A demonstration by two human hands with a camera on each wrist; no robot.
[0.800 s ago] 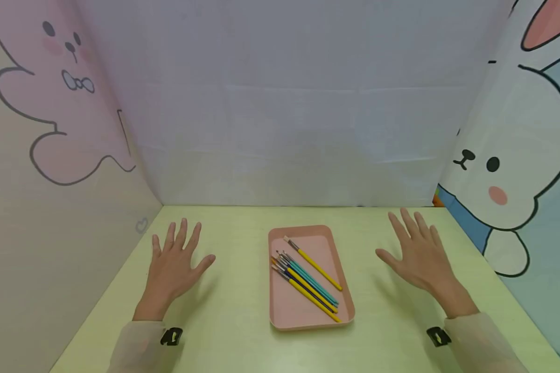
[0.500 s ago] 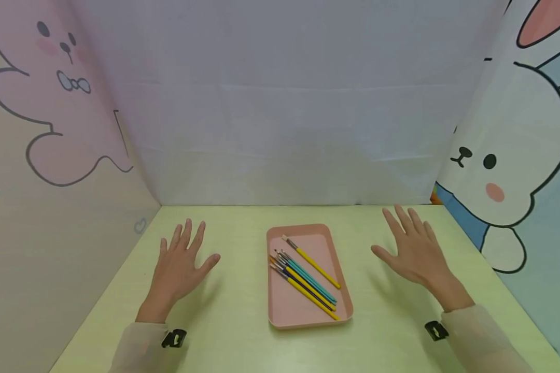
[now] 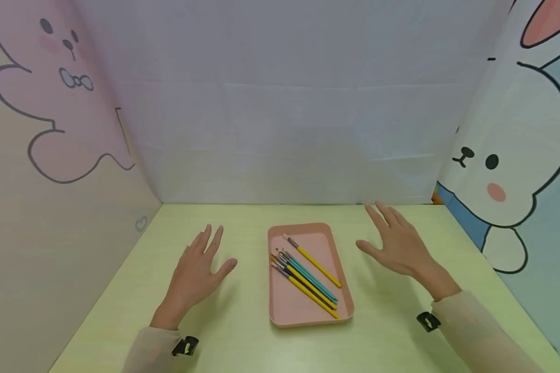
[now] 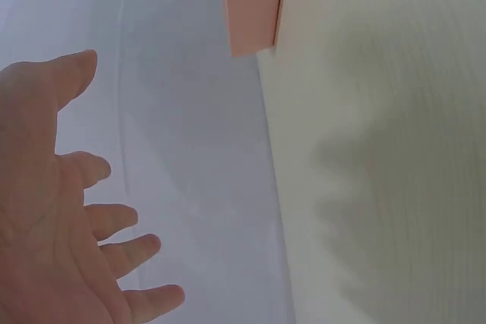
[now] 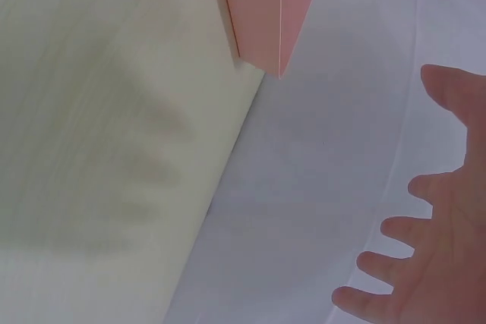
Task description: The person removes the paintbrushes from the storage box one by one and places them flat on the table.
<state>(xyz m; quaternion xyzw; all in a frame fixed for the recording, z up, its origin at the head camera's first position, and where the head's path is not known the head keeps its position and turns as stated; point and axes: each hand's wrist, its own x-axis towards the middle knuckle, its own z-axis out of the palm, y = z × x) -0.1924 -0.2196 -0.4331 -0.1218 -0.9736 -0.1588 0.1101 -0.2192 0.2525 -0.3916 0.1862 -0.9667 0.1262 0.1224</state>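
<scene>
A pink tray (image 3: 303,319) lies in the middle of the table in the head view. Several thin paintbrushes with yellow, teal and dark blue handles lie slanted in it; one yellow paintbrush (image 3: 315,263) sits apart from the bunch. My left hand (image 3: 193,277) hovers over the table left of the tray, fingers spread, holding nothing. To the tray's right my right hand (image 3: 396,246) is also raised, thumb toward the tray and fingers extended. Both wrist views show the tray's outer wall (image 4: 254,9) near the top, with the palms bare.
The pale yellow-green table (image 3: 242,347) carries the shadows of both hands. A white curtain-like wall (image 3: 280,129) rises behind it. Side panels bear cartoon figures, among them a rabbit (image 3: 518,171) at the right. Each sleeve has a small black device (image 3: 185,346) at the wrist.
Both hands have moved inward toward the tray, the left one to the right and the right one to the left. The tray and paintbrushes have stayed in place.
</scene>
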